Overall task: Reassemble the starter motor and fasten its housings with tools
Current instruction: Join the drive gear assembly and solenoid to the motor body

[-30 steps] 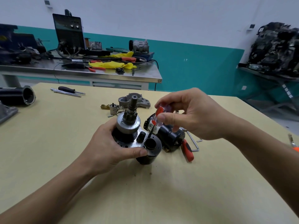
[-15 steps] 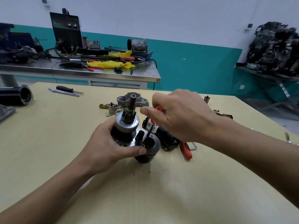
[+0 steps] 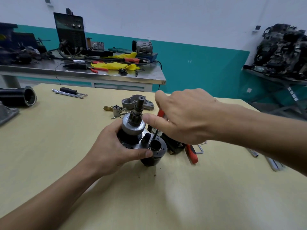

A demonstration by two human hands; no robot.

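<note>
Starter motor [image 3: 141, 138], partly assembled: stands upright near the middle of the yellow desk [image 3: 166, 205], pinion shaft pointing up, with a round open bore in its flange on the four o'clock side. Left grip [image 3: 114, 151], a bare hand reaching in from seven o'clock: fingers and thumb are curled round the motor's body, and the thumb tip presses on the flange beside the bore. Right grip [image 3: 182, 117], a bare hand reaching in from three o'clock: thumb and fingers pinch a small screwdriver [image 3: 159, 113] by its red handle, which is mostly hidden under the palm. Its dark shaft slants down to the flange at the rim of the bore; whether the tip touches cannot be told. Black motor body [image 3: 172, 144]: lies on its side just behind the starter motor at three o'clock, partly covered by the right grip. Red-handled pliers [image 3: 192, 155]: at four o'clock, just beside a bent hex key [image 3: 200, 149]. Cast-metal housing [image 3: 131, 102]: at twelve o'clock, with a small plunger [image 3: 116, 109] near it at its nine o'clock. Black-handled driver [image 3: 69, 90] and chrome bars: at ten o'clock, well apart from the motor. Black cylindrical casing [image 3: 16, 97]: on its side at the nine o'clock edge. Steel bench [image 3: 99, 75]: beyond the desk at eleven o'clock, carrying a black welder [image 3: 71, 30] and a yellow cloth [image 3: 113, 65].
</note>
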